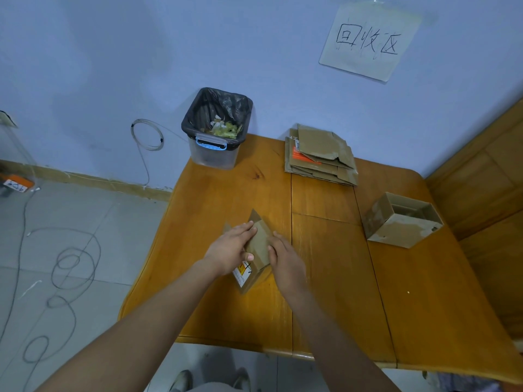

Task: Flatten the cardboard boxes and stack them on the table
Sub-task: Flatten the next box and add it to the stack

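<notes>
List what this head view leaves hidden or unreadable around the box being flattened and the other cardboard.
- Box under the hands: the left hand and right hand cover much of it; its label is too small to read.
- Flattened stack: number of pieces unclear, top sheets hide the lower ones.
- Open box: interior shadowed, contents indistinct.
- Table: right corner cut off by the frame edge.

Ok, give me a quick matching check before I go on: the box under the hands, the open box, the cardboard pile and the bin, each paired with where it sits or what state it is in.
Things:
1. small box
2. open box
3. flattened cardboard stack
4. lined bin

States:
A. at the table's far left corner, scraps inside
B. upright and uncrushed, right side of the table
C. pressed between the left hand and right hand
D. lying flat near the wall

Pairs: 1-C, 2-B, 3-D, 4-A
</notes>
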`<state>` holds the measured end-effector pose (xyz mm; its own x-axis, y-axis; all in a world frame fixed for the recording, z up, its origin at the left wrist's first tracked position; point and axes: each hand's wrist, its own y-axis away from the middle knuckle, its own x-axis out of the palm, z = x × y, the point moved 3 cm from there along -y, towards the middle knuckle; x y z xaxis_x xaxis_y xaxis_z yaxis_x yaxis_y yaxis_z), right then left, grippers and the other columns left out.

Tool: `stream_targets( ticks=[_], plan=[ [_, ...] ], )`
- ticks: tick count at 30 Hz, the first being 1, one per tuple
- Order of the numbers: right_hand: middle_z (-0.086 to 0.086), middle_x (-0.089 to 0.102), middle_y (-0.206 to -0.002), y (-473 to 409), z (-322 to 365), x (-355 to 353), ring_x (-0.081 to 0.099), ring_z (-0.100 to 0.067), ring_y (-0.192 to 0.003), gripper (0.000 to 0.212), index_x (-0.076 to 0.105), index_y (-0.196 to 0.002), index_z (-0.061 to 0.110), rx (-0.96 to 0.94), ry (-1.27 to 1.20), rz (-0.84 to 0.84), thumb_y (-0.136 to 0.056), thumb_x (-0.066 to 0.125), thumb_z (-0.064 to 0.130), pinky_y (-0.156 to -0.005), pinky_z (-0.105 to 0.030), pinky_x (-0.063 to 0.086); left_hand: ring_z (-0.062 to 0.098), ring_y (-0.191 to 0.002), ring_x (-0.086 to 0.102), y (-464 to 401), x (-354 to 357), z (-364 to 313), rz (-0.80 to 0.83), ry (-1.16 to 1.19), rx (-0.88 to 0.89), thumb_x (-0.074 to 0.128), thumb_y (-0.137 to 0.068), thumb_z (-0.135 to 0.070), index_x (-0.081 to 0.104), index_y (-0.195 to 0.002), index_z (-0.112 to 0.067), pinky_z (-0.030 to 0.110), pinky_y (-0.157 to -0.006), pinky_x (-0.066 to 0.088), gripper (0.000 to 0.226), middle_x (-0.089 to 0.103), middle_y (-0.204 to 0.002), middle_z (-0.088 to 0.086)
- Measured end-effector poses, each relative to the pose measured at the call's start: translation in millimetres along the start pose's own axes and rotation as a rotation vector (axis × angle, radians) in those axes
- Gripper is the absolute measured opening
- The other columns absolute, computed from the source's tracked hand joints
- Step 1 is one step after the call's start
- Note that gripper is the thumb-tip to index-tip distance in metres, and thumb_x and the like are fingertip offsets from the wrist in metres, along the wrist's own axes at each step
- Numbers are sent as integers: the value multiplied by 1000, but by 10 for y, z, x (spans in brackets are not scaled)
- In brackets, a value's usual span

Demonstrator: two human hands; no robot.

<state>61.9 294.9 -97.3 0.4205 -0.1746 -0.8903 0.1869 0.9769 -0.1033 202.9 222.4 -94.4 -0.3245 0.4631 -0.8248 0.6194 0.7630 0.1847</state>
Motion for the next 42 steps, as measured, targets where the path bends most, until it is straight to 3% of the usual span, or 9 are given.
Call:
stream_targets(
  ticks=[19,42],
  plan=[
    [7,37,-148,-75,-5,1,49,-15,-120,37,42,-139,19,3,24,104,-103,33,23,-83,-32,48,14,-149,5,-29,9,40,-1,-14,26,55,-96,-37,17,-154,-16,28,-119,9,72,5,-163,-2],
    [-2,46,-138,-57,37,55,50,-20,-113,34,46,-133,11,50,-65,48,-102,34,17,-83,-32,45,14,-149,6,-38,44,39,-14,-27,33,50,-98,-39,17,-154,-18,29,-120,8,68,5,-163,-3]
  ],
)
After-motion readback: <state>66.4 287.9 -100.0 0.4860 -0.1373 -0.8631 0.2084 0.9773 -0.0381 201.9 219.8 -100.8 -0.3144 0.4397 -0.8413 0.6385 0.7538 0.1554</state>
